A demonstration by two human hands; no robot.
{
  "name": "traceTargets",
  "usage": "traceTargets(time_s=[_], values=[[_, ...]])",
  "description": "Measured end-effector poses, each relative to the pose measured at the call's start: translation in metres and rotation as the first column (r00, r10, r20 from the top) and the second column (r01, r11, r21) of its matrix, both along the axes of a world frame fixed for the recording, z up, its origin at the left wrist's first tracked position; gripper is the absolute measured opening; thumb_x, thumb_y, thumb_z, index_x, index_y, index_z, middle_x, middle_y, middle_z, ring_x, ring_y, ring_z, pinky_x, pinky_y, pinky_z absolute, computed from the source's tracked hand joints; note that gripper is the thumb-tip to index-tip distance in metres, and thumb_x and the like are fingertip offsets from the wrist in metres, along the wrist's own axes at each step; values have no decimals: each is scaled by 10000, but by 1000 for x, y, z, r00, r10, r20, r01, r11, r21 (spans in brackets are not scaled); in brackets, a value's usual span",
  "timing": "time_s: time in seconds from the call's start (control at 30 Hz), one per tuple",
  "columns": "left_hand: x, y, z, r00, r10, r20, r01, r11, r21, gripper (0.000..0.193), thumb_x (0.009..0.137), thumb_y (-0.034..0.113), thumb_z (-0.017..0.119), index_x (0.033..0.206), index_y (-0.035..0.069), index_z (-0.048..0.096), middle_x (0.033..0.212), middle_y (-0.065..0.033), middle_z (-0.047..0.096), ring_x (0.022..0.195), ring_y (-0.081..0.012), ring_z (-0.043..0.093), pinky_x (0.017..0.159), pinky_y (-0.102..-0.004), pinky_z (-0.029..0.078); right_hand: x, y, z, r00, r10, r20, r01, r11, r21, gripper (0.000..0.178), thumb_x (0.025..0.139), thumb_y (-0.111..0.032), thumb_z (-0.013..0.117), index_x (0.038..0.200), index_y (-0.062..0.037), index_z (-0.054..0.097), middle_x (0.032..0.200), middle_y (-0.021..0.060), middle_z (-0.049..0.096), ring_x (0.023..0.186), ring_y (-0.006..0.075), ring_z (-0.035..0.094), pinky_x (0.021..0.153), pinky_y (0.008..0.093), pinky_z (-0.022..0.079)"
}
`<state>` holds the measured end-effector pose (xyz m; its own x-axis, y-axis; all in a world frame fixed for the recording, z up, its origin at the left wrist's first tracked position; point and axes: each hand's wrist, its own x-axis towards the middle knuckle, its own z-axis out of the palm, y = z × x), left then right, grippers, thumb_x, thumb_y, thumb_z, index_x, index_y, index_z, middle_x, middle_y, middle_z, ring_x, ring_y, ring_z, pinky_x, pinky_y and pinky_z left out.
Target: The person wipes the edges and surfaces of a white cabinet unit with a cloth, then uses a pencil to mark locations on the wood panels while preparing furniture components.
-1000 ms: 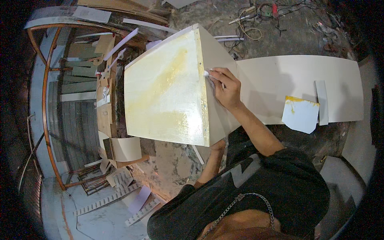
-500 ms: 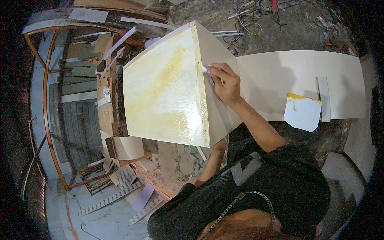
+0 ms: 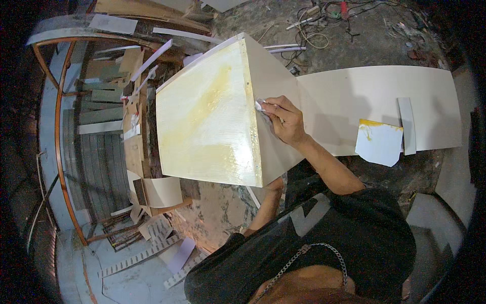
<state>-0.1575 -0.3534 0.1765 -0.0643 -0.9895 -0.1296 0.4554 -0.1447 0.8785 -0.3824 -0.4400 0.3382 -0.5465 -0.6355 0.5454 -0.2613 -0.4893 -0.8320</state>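
The person's right hand [image 3: 286, 120] is at the side of a large pale box [image 3: 202, 162], just beside the edge where the side meets the broad yellow-smeared face. Its back is turned up toward the head camera, the wrist nearly straight, and the fingers bend and point leftward at the edge. Thumb and fingertips pinch a small white wad [image 3: 259, 105], which sits against the box near the edge strip [image 3: 251, 109]; the remaining fingers curl in behind it. The right forearm [image 3: 329, 164] rises from the black sleeve at lower right, slanting up and to the left. The left forearm [image 3: 262, 215] reaches up more steeply, and the left hand [image 3: 276, 184] passes behind the lower corner of the box, only a part near the wrist showing. Its fingers are hidden, so one cannot tell whether they grip the box or simply rest against it. The box stands in front of the person, left of a long pale panel [image 3: 331, 121]. On that panel's lower right part, well apart from the right hand, lie a white sheet [image 3: 378, 146] smeared yellow along its upper edge and, just beside it, a narrow white strip [image 3: 406, 121].
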Motion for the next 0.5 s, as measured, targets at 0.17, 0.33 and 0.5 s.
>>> traceTargets(time_s=[0.17,0.33,0.5], values=[[-1,-3,-1,1000,-2,-13,2,1000,-10,485,949,245,542,1376,52,419,1393,-107,447,1252,-258,451,1031,-401,403,-11,-22,13,992,-126,-31,126,992,-11,248,785,80,641,1005,-22,693,995,112,637,801,237,635,685,300,513],[2,-1,-4,999,12,-47,-13,1000,-23,485,949,244,542,1378,54,417,1396,-107,444,1253,-258,450,1030,-401,405,-2,0,1,994,-57,-96,54,998,-36,273,773,90,638,1019,-16,692,999,109,637,806,235,635,694,306,519],[2,-1,-9,992,16,-124,-18,1000,-10,486,950,244,542,1380,56,415,1399,-106,442,1255,-257,449,1029,-400,407,-3,-2,4,994,-58,-95,48,994,-102,291,777,91,630,1037,-24,693,992,104,639,824,229,634,695,306,521]])
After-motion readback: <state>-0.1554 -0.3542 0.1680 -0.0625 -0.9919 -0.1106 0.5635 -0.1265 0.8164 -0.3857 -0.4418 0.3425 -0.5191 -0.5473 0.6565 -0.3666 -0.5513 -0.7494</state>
